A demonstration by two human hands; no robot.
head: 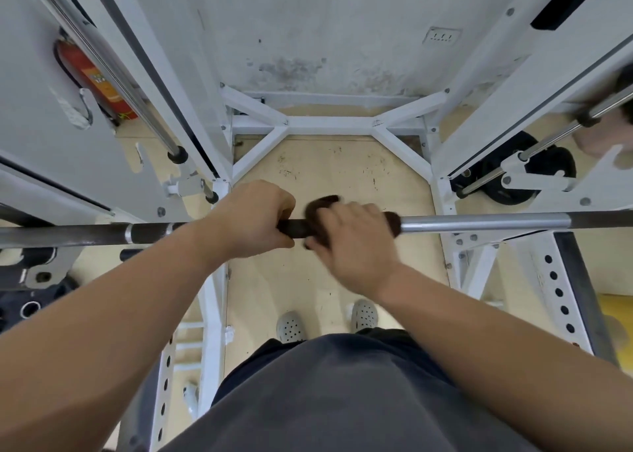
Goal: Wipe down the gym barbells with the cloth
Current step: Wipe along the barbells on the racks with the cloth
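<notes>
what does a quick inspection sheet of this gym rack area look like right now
surface: pale wooden floor, scuffed with dark marks
job's things: barbell lying across the white rack; dark cloth wrapped around the bar
clutter: black weight plate on the floor at right
hands: left hand gripping the bare bar; right hand closed on the cloth, blurred
cables: nothing seen
surroundings: stained wall, red fire extinguisher at left, wall socket
</notes>
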